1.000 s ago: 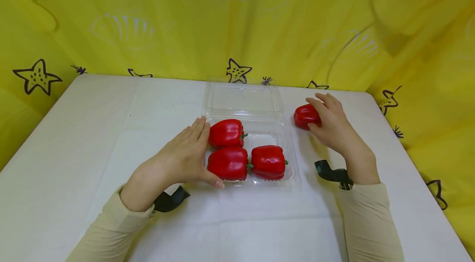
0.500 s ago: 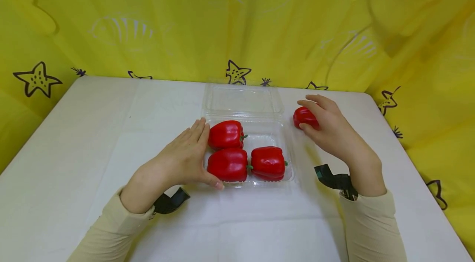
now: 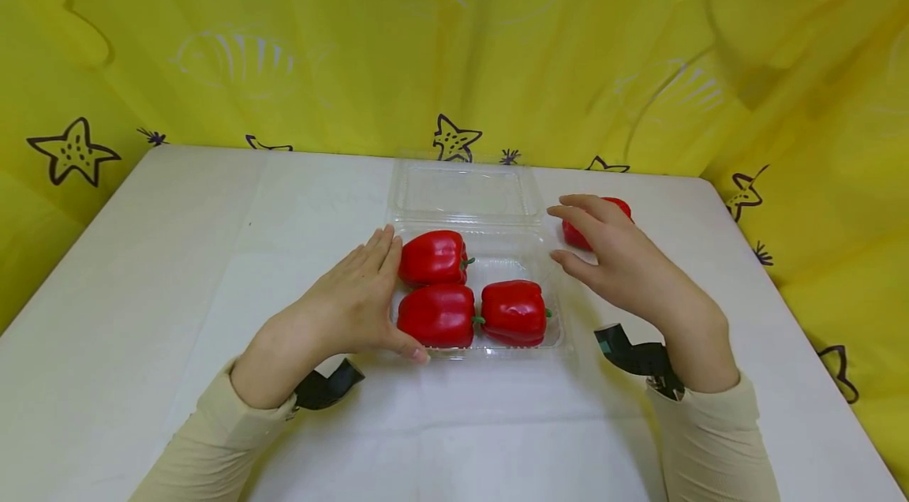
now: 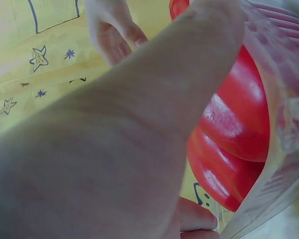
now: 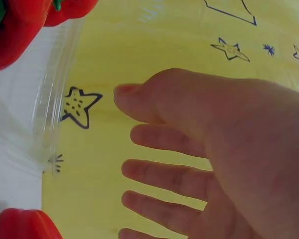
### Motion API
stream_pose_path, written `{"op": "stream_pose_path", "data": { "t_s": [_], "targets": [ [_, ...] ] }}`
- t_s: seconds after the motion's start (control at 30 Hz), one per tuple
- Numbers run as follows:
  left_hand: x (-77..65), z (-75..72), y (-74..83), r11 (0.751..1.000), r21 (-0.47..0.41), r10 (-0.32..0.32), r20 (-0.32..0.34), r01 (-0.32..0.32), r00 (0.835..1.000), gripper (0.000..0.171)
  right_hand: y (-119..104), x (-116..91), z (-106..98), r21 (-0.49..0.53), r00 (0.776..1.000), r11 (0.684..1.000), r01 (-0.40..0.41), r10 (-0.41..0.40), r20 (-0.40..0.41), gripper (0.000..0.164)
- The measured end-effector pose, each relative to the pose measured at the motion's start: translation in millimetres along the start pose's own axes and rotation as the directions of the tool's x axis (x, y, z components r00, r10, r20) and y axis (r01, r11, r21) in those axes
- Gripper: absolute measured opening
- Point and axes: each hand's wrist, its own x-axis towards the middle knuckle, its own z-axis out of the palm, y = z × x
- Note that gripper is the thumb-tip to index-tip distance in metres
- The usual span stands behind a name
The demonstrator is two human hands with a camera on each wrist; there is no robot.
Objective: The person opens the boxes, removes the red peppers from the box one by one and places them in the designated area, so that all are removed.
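Observation:
My left hand [image 3: 355, 297] lies along the left side of a clear plastic clamshell container [image 3: 497, 249], fingers straight and thumb spread along its front edge. Inside sit red bell peppers with green stems: a back left pepper [image 3: 433, 258], a front left pepper [image 3: 436, 316] and a front right pepper [image 3: 513, 313]. The back right part of the container shows bare plastic. To its right another red bell pepper [image 3: 618, 206] lies on the table, partly hidden behind my right hand [image 3: 618, 257]. That hand has its fingers and thumb apart with nothing between them; the right wrist view shows it too.
The container's lid [image 3: 465, 190] lies folded back toward the far edge of the white table [image 3: 177, 249]. Yellow curtains [image 3: 355, 52] with drawn starfish and fish stand behind and at both sides. Each wrist carries a black mount [image 3: 330, 385].
My right hand has come off the loose pepper and moved left and nearer, toward the container. The pepper stays about where it was. The left hand has not moved.

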Motion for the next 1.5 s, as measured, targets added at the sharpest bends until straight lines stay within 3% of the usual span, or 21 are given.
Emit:
{"op": "stream_pose_path", "data": {
  "t_s": [0.7, 0.9, 1.07, 1.23, 1.5],
  "targets": [
    [-1.0, -0.1, 1.3, 1.000, 0.005, -0.006, 0.002, 0.006, 1.000, 0.137, -18, 1, 11, 0.009, 0.989, 1.000, 0.005, -0.007, 0.145, 0.056],
    [-0.6, -0.4, 1.1, 1.000, 0.008, -0.004, 0.000, 0.004, 1.000, 0.137, -24, 1, 15, 0.016, 0.985, 0.999, 0.041, -0.043, 0.168, 0.055],
    [-0.4, -0.1, 0.7, 1.000, 0.001, -0.001, 0.002, 0.001, 1.000, 0.137, -32, 3, 23, 0.036, 0.960, 0.995, 0.090, -0.096, 0.262, 0.053],
    [-0.7, 0.1, 0.5, 1.000, 0.002, -0.001, -0.001, 0.001, 1.000, 0.137, -38, 5, 31, 0.076, 0.921, 0.995, 0.070, -0.094, 0.379, 0.050],
    [-0.7, -0.3, 0.3, 1.000, 0.008, 0.003, -0.002, -0.003, 1.000, 0.137, -42, 6, 41, 0.040, 0.910, 0.997, 0.066, -0.077, 0.407, 0.054]
  ]
}}
